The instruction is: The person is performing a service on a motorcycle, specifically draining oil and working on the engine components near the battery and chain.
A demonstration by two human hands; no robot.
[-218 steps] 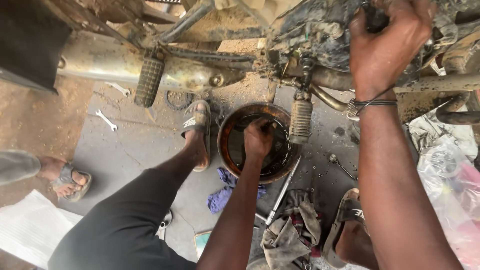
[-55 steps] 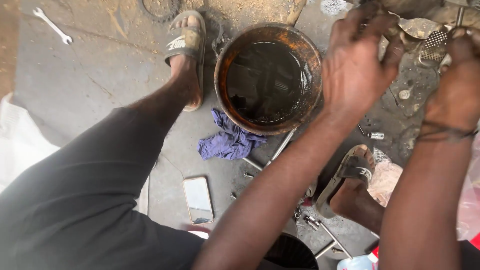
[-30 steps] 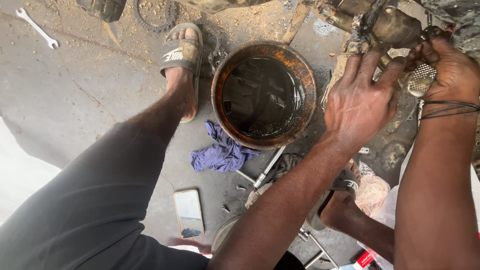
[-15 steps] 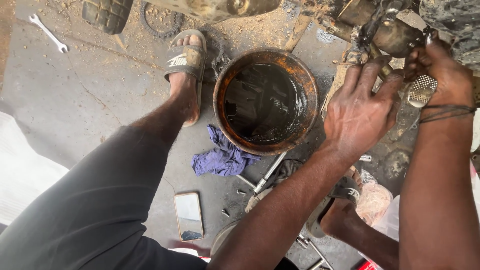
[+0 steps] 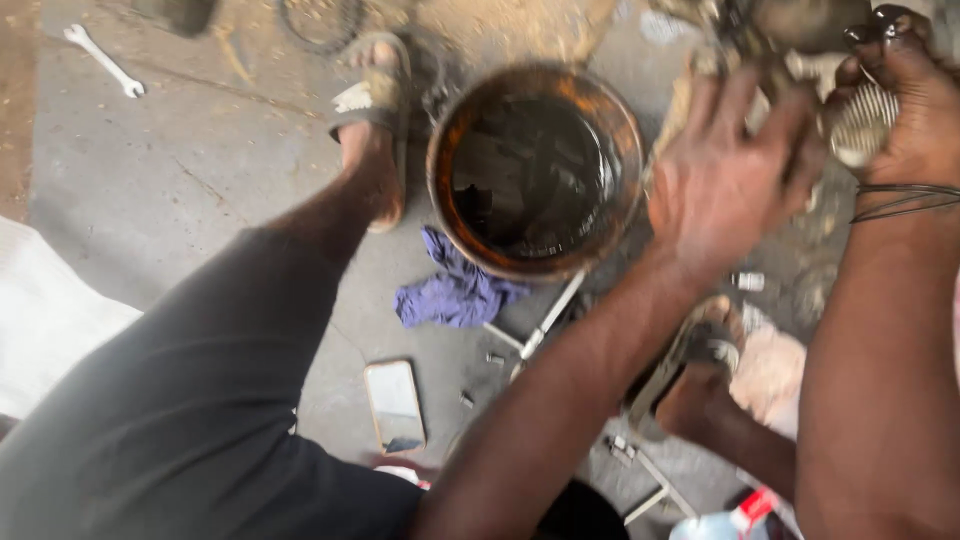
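My left hand [image 5: 725, 180] is raised beside the rusty round basin [image 5: 445, 140] of dark oil, fingers spread and reaching up toward a greasy engine part [image 5: 790, 25] at the top right. My right hand [image 5: 905, 95] is closed around a small ribbed metal piece [image 5: 862, 125] next to that engine part. A thin band circles my right wrist. The picture is blurred, so the left hand's contact with the metal is unclear.
A purple rag [image 5: 455, 290] lies below the basin, with a T-handled tool [image 5: 545, 320] beside it. A phone [image 5: 393, 405] rests on the concrete by my knee. A spanner [image 5: 103, 60] lies at the top left. My sandalled feet [image 5: 370, 110] flank the basin.
The view has swung down from the motorcycle's underside to the basin. My left hand left the basin and rose to the engine part; my right hand now grips the ribbed piece.
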